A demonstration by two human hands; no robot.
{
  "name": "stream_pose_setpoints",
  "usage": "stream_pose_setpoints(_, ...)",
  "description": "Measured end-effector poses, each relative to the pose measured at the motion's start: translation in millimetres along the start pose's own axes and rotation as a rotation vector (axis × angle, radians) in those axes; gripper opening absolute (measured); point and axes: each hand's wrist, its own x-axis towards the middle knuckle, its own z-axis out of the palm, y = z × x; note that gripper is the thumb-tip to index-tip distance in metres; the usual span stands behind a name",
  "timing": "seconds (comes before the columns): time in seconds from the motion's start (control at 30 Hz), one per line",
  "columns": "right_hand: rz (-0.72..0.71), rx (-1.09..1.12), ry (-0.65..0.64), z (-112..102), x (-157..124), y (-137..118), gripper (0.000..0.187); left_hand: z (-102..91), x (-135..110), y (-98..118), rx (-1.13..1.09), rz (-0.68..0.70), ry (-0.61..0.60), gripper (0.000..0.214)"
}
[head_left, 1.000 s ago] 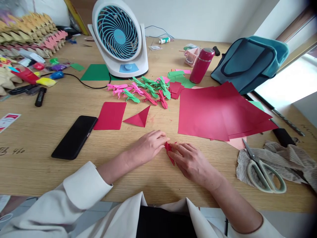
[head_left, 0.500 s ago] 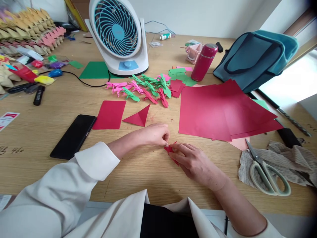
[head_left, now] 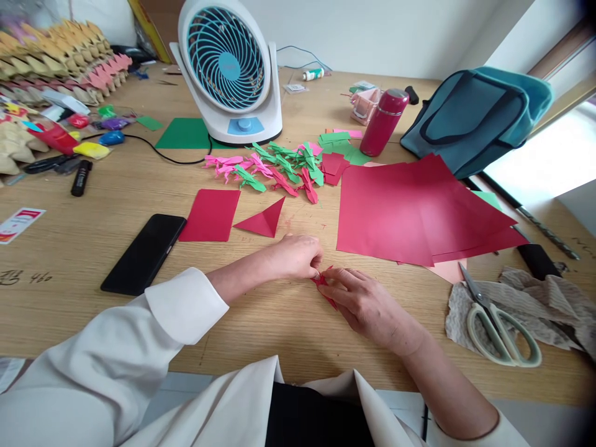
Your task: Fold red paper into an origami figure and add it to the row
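A small folded red paper piece (head_left: 324,282) lies on the wooden table (head_left: 279,323) between my hands. My left hand (head_left: 298,256) pinches its upper end with curled fingers. My right hand (head_left: 365,304) presses on its lower part with the fingers laid over it, so most of the paper is hidden. A red folded triangle (head_left: 261,221) and a red rectangle (head_left: 210,215) lie just beyond my left hand. A stack of large red sheets (head_left: 410,208) sits to the right.
A black phone (head_left: 144,253) lies at left. Scissors (head_left: 496,316) rest on a cloth (head_left: 535,298) at right. Behind are several pink, green and red folded figures (head_left: 274,169), a fan (head_left: 230,68), a red bottle (head_left: 384,121) and a blue bag (head_left: 475,115).
My left hand has drawn in from flat fingers to a pinch on the paper's top end. My right hand stays on the paper. The view shifted slightly.
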Motion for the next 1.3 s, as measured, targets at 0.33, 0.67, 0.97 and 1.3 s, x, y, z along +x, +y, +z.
stream_pose_setpoints(0.33,-0.015,-0.015,0.061,2,-1,0,0.025,10.5,-18,7,0.136,0.176,0.108,0.007)
stream_pose_setpoints(0.67,0.008,-0.076,0.027,3,-1,1,0.024,24.0,-32,3,0.116,0.226,0.207,0.006)
stream_pose_setpoints(0.97,0.004,-0.09,0.029,3,-1,1,0.023,23.6,-31,5,0.058,0.161,0.189,0.008)
stream_pose_setpoints(1.3,0.003,-0.098,0.013,4,-2,2,0.023,5.3,-9,12,0.108,0.077,0.012,0.013)
